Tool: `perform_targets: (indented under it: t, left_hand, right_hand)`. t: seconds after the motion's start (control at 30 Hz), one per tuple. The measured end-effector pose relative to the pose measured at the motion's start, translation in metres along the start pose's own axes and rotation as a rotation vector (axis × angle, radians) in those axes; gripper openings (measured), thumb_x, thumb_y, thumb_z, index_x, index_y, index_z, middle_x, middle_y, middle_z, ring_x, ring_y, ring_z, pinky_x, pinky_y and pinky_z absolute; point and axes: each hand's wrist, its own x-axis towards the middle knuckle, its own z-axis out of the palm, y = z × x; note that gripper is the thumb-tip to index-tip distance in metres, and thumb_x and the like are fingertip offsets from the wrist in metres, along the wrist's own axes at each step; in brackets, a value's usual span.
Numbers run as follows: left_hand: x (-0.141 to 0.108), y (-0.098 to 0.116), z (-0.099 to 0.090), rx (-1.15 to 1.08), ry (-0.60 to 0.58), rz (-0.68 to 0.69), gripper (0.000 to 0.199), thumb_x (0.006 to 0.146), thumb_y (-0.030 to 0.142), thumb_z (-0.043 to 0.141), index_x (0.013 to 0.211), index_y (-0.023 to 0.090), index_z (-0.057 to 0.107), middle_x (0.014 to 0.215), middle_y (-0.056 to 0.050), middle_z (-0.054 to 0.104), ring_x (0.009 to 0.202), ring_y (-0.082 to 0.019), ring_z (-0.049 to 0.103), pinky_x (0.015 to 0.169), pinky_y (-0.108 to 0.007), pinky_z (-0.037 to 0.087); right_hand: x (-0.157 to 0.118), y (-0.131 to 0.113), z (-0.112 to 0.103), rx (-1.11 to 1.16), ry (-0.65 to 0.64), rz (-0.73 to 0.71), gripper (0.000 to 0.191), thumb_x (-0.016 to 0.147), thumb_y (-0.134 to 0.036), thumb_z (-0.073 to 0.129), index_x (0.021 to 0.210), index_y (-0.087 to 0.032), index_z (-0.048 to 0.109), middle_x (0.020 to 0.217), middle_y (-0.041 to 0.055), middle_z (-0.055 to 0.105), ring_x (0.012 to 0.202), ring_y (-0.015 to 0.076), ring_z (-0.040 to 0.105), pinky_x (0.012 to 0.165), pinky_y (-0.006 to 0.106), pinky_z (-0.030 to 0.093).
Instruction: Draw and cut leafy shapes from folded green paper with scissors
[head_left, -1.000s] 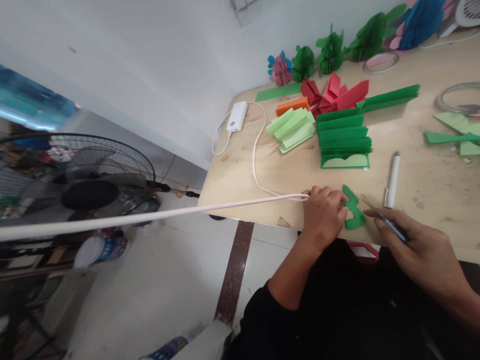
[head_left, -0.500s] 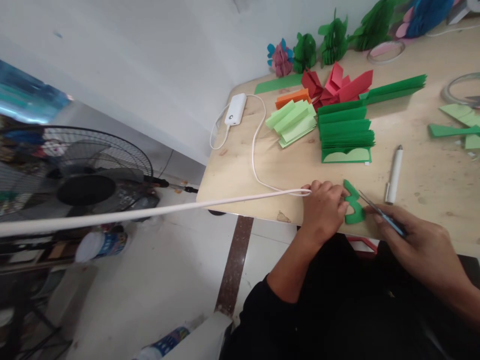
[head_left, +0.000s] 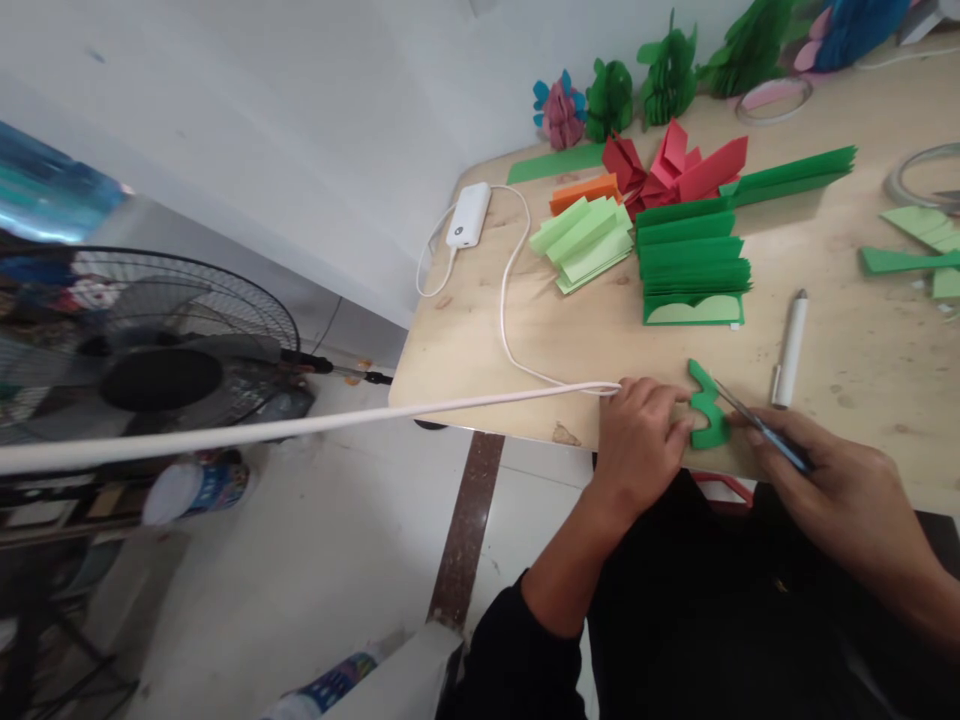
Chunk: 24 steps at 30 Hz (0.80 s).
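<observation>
A small green paper cutout with curved edges lies near the front edge of the wooden table. My left hand rests on the tabletop just left of it, with thumb and index finger apart and nothing between them. Fingers of my right hand are closed around a thin pointed metal tool with a blue handle. The tool's tip is beside the cutout's right edge, and the fingertips are close to that edge. Whether they touch the paper cannot be made out.
Folded green paper, light green strips and red folded paper lie behind the hands. A white pen sits to the right. The white cable crosses at left, near a power bank and a fan.
My left hand has drawn back slightly to the left, away from the green cutout, and its fingers have spread. My right hand and the tool have hardly moved.
</observation>
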Motion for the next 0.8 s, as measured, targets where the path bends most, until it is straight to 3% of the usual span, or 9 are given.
perform_targets:
  t: [0.2, 0.47, 0.6, 0.8]
  left_hand:
    - [-0.022, -0.007, 0.011, 0.021, 0.033, 0.112, 0.026, 0.089, 0.036, 0.072, 0.113, 0.025, 0.070, 0.103, -0.002, 0.069, 0.107, -0.024, 0.056, 0.105, -0.042, 0.036]
    - [-0.017, -0.010, 0.018, 0.079, 0.066, 0.127, 0.017, 0.091, 0.034, 0.071, 0.104, 0.024, 0.072, 0.100, -0.003, 0.068, 0.107, -0.024, 0.054, 0.101, -0.043, 0.038]
    - [-0.018, -0.010, 0.019, 0.082, 0.081, 0.128, 0.015, 0.091, 0.033, 0.071, 0.103, 0.024, 0.073, 0.099, -0.003, 0.068, 0.106, -0.024, 0.055, 0.102, -0.044, 0.038]
    - [-0.019, -0.009, 0.019, 0.080, 0.106, 0.135, 0.015, 0.088, 0.032, 0.074, 0.101, 0.024, 0.073, 0.097, -0.003, 0.068, 0.104, -0.024, 0.055, 0.100, -0.044, 0.040]
  right_hand:
    - [0.000, 0.009, 0.006, 0.002, 0.031, -0.041, 0.046, 0.081, -0.060, 0.052, 0.098, -0.028, 0.081, 0.071, 0.0037, 0.079, 0.055, 0.0268, 0.071, 0.047, 0.034, 0.047]
    - [-0.002, 0.010, 0.006, -0.023, 0.046, -0.071, 0.046, 0.083, -0.060, 0.052, 0.098, -0.028, 0.081, 0.062, 0.0022, 0.075, 0.044, 0.0240, 0.065, 0.043, 0.033, 0.045]
    - [-0.001, 0.011, 0.007, -0.022, 0.051, -0.083, 0.046, 0.084, -0.061, 0.051, 0.100, -0.029, 0.081, 0.070, 0.0031, 0.078, 0.051, 0.0247, 0.068, 0.047, 0.033, 0.048]
    - [-0.001, 0.010, 0.006, -0.029, 0.048, -0.096, 0.045, 0.086, -0.059, 0.050, 0.099, -0.029, 0.081, 0.066, 0.0021, 0.076, 0.053, 0.0253, 0.070, 0.047, 0.033, 0.048]
